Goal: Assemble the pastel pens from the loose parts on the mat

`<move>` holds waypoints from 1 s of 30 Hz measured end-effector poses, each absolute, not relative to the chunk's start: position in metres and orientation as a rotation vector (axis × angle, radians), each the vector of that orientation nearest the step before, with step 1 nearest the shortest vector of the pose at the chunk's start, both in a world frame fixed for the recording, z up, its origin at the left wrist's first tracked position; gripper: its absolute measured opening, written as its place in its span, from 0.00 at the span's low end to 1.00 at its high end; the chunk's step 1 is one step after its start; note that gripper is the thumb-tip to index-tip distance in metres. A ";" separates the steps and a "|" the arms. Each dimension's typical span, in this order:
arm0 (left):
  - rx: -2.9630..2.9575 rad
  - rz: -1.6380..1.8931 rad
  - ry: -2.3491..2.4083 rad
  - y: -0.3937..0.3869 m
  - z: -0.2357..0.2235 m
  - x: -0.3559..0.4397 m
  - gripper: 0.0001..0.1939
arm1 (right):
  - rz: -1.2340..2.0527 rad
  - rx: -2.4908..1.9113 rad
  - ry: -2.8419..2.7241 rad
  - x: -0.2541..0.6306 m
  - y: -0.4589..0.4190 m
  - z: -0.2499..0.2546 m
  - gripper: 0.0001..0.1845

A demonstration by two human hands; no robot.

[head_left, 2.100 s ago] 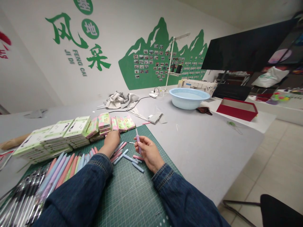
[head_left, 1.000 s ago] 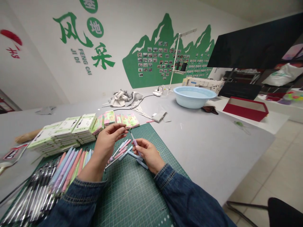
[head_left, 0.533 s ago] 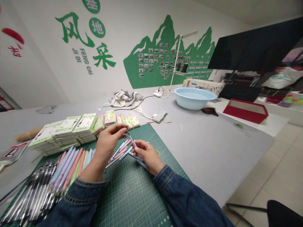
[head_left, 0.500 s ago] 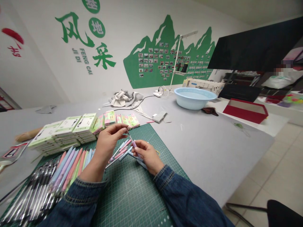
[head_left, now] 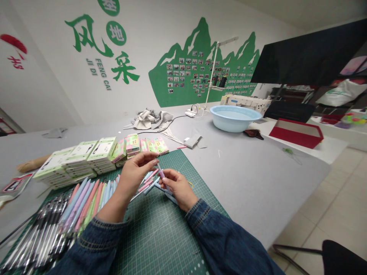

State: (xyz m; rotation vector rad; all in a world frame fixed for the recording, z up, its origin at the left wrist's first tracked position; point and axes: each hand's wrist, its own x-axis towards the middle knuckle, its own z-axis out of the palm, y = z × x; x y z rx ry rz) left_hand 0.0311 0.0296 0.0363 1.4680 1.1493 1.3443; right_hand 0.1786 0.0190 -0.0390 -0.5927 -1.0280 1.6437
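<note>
In the middle of the head view my right hand (head_left: 180, 187) is closed on a lilac pen barrel (head_left: 162, 174), held tilted above the mat. A thin pale pen refill (head_left: 158, 165) sticks up from the barrel's upper end. My left hand (head_left: 136, 172) pinches the refill's top between thumb and fingertips. Under both hands lie loose pink and blue pen parts (head_left: 147, 186) on the green cutting mat (head_left: 160, 236). Left of my forearm is a row of pastel pens (head_left: 86, 198), beside many clear pens with black grips (head_left: 43, 229).
Stacks of white-and-green boxes (head_left: 100, 151) and pink-green small boxes (head_left: 132, 143) line the mat's far edge. Farther back are crumpled cloth (head_left: 146, 119), a blue basin (head_left: 235, 118) and a red box (head_left: 295, 133). A black chair (head_left: 342, 258) stands at lower right.
My left fingertips have moved slightly nearer the barrel, and less of the refill shows above it. My right hand keeps its hold on the barrel.
</note>
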 end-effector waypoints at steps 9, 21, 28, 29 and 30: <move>1.410 1.241 1.090 0.020 0.041 0.030 0.17 | 1.693 -0.488 -1.012 0.177 0.016 -0.037 0.11; 2.052 0.176 2.328 0.048 0.003 -0.050 0.10 | 1.683 -0.426 -1.036 0.178 0.016 -0.038 0.10; 1.897 0.132 2.434 0.043 -0.024 -0.029 0.12 | 1.688 -0.458 -1.024 0.179 0.016 -0.038 0.11; 1.885 0.183 2.440 0.043 -0.026 -0.027 0.11 | 1.685 -0.469 -1.027 0.179 0.016 -0.038 0.12; 1.874 0.239 2.444 0.044 -0.028 -0.026 0.10 | 1.681 -0.478 -1.030 0.180 0.016 -0.038 0.12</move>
